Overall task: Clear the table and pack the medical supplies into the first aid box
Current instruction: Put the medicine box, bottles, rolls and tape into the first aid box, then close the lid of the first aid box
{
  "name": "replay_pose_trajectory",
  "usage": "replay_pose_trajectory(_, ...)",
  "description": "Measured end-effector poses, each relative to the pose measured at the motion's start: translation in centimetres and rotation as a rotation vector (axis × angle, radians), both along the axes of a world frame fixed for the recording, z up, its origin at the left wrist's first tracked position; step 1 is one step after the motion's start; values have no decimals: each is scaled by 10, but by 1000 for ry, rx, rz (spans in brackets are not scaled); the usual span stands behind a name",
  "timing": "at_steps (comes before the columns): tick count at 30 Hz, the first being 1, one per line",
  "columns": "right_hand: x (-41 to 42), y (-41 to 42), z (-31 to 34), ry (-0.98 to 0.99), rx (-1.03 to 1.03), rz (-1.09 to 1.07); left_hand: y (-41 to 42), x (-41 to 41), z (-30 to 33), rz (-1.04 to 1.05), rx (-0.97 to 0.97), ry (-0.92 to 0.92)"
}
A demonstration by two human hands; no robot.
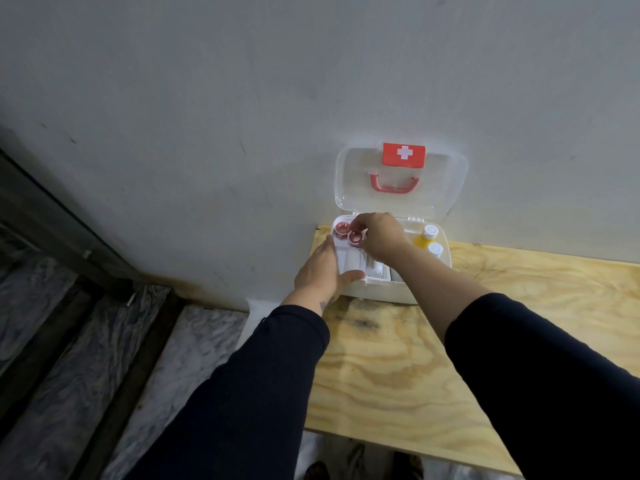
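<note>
White first aid box [388,289] at the plywood table's [398,368] back left corner, clear lid [446,188] upright against the wall, red cross label and red handle, two red rolls [349,233] in its left tray, two white-capped bottles [429,239] at right

The desk [450,358] is showing bare plywood, pale and matt, with swirling grain and a dark smudged patch near the box. The first aid box [381,292] is looking like smooth white plastic, its raised lid [446,188] clear and slightly glossy, carrying a red plastic handle [393,185]. The wall [207,116] is appearing matt and scuffed. The sleeves [242,393] are looking like dark, soft cloth.
</note>
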State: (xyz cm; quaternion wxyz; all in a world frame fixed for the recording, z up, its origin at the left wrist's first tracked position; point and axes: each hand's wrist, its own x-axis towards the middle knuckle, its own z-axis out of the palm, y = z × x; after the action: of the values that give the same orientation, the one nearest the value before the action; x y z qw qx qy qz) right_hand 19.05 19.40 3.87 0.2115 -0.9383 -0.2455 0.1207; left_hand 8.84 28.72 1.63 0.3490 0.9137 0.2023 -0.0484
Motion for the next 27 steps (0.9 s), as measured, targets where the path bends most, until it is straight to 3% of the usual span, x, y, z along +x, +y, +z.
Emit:
replay_pose_trajectory(6,-2,-4,11,-164,-10,24,-1,-1,1,13,-15,2)
replay_pose_trajectory(11,11,-22,49,-778,123,-22,0,-3,1,4,-64,-29)
replay_pose_trajectory(13,25,-30,61,-783,63,-128,1,-3,-2,-1,-72,-34)
replay_pose_trajectory(17,50,-42,69,-609,-75,-188,2,-3,-5,9,-70,-15)
replay_pose_trajectory(22,42,-52,66,-708,18,-111,4,2,-8,24,-32,20)
replay_pose_trajectory(27,0,-78,47,-811,26,-41,3,-1,13,95,119,-142)
